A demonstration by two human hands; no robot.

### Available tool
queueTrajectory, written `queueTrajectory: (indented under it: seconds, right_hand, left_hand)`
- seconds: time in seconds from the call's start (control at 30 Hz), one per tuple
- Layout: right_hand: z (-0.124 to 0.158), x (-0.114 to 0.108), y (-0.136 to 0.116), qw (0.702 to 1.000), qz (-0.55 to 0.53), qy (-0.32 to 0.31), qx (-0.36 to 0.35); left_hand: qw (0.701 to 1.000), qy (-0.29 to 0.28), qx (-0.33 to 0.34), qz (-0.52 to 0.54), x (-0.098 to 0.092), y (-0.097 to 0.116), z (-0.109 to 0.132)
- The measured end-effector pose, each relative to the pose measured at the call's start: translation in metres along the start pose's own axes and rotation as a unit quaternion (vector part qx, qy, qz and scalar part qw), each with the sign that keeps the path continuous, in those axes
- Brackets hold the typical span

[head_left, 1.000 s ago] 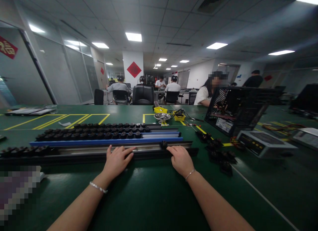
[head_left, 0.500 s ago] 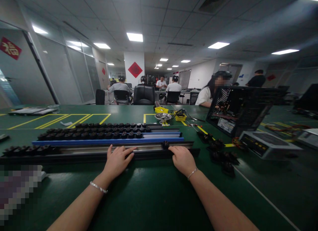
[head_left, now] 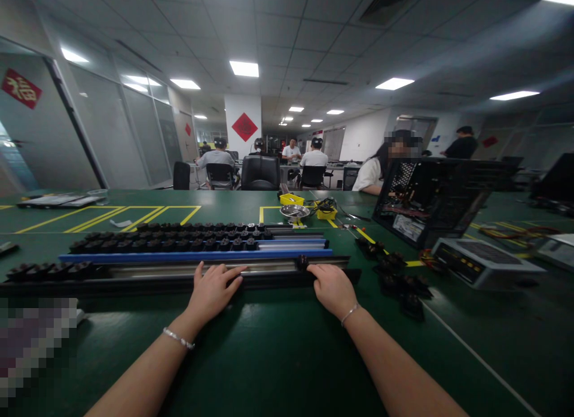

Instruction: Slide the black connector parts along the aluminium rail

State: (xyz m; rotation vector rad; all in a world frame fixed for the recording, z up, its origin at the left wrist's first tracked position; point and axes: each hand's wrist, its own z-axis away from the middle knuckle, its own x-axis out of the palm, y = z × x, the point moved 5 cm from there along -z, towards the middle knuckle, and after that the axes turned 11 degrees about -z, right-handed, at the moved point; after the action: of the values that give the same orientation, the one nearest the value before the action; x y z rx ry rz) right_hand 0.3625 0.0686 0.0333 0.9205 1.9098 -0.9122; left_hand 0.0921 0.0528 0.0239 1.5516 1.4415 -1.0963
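A long black rail (head_left: 152, 280) with a silvery inner channel lies across the table in front of me. My left hand (head_left: 213, 291) rests on its near edge, fingers spread over the channel. Toward the rail's right end, my right hand (head_left: 332, 288) has its fingertips closed at a small black knobbed part (head_left: 302, 262) that sits in the channel; the fingers partly hide where they touch it. Several similar black parts (head_left: 49, 270) fill the rail's left end. Behind it is a blue rail (head_left: 197, 255), with further rows of black parts (head_left: 164, 244) beyond.
Loose black parts (head_left: 397, 273) lie on the green table to the right, beside a power supply unit (head_left: 482, 261) and an open computer case (head_left: 434, 195). A metal bowl (head_left: 295, 212) and yellow trays (head_left: 326, 212) stand farther back. A person (head_left: 372, 172) sits behind the case.
My right hand and the small black part have shifted slightly to the right along the rail. My left hand stays in place.
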Motion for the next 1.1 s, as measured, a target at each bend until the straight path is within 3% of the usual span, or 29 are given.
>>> queueTrajectory:
  seconds: [0.83, 1.1]
  right_hand:
    - [-0.001, -0.005, 0.008, 0.998, 0.044, -0.037, 0.041]
    - [0.0, -0.006, 0.01, 0.999, 0.024, -0.021, 0.034]
  left_hand:
    - [1.0, 0.005, 0.003, -0.002, 0.002, -0.001, -0.001]
    - [1.0, 0.002, 0.004, 0.0, 0.002, -0.001, 0.0]
